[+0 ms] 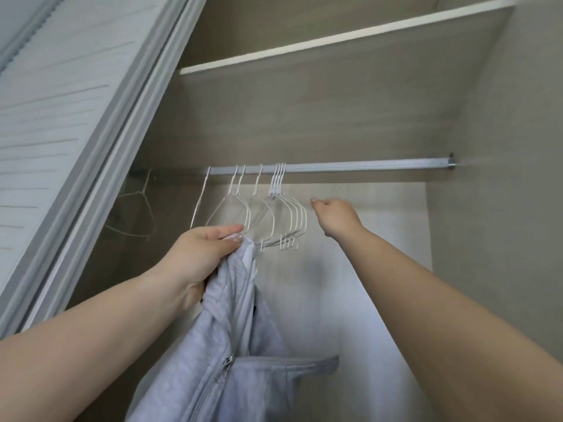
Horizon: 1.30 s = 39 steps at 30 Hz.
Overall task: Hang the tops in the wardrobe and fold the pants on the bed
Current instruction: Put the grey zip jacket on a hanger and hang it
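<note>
Head view into the open wardrobe (475, 208). The left hand (201, 251) forms the grip on a light grey zip-front top (219, 354), with fingers and thumb curled round a bunch of cloth at its upper end. The garment hangs free below the fist, in front of the wardrobe's back panel and beneath the rail (350, 168), touching neither shelf nor floor in view.

The right hand (335, 216) reaches up toward the rail, just beside the rightmost of the white wire hangers (286, 217). Its fingers are loosely curled and appear to hold nothing, though whether a fingertip touches a hanger cannot be told.

Handling, as judged: the top is soft and limp, a fleece-like knit of moderate weight that sags into deep folds and keeps no shape of its own. It is neither fragile nor slippery. The best hold is at the collar or shoulder seam, so that the body drops straight and the neck opening can take a hanger. The wire hangers look thin and springy and liable to tangle.

Appearance: pale heather grey, with a metal zip pull (228, 362) low on the front and a ribbed band lying horizontally near the bottom.
</note>
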### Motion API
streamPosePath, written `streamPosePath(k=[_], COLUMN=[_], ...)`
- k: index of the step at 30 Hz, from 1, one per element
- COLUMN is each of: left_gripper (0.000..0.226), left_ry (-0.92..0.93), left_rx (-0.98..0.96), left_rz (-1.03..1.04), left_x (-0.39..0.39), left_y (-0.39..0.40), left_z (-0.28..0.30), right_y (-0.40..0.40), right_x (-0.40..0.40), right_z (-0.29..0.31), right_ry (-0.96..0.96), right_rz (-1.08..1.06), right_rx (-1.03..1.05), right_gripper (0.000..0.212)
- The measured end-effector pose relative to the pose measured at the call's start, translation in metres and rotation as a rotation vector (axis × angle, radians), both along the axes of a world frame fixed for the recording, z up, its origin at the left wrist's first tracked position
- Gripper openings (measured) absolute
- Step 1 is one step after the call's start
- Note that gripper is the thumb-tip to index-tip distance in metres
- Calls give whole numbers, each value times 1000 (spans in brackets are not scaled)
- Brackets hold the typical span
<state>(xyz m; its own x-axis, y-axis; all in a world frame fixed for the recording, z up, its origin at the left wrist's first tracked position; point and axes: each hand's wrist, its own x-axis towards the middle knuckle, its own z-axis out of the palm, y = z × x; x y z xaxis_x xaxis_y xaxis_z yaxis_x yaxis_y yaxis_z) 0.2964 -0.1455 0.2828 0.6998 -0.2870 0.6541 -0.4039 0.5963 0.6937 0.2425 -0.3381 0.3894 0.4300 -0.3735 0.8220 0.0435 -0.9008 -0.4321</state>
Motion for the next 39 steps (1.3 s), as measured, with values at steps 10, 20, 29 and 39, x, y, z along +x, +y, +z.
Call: streamPosePath(k=[10,20,29,39], left_gripper=[18,18,19,47], left_ry=[-59,-52,-85,-270], left_rx=[-34,-16,20,132], left_rz=[21,12,12,197], left_x=[26,27,16,8], left_y=[-20,-36,-29,-7], left_z=[19,14,7,-46], right_y=[-18,-21,-22,-24], right_x=[56,68,55,-36], right_z=[10,16,7,-97], right_ry=[-52,-271,-470,-541], right_rz=[180,477,280,161], right_rx=[145,470,225,111], right_gripper=[30,34,24,28])
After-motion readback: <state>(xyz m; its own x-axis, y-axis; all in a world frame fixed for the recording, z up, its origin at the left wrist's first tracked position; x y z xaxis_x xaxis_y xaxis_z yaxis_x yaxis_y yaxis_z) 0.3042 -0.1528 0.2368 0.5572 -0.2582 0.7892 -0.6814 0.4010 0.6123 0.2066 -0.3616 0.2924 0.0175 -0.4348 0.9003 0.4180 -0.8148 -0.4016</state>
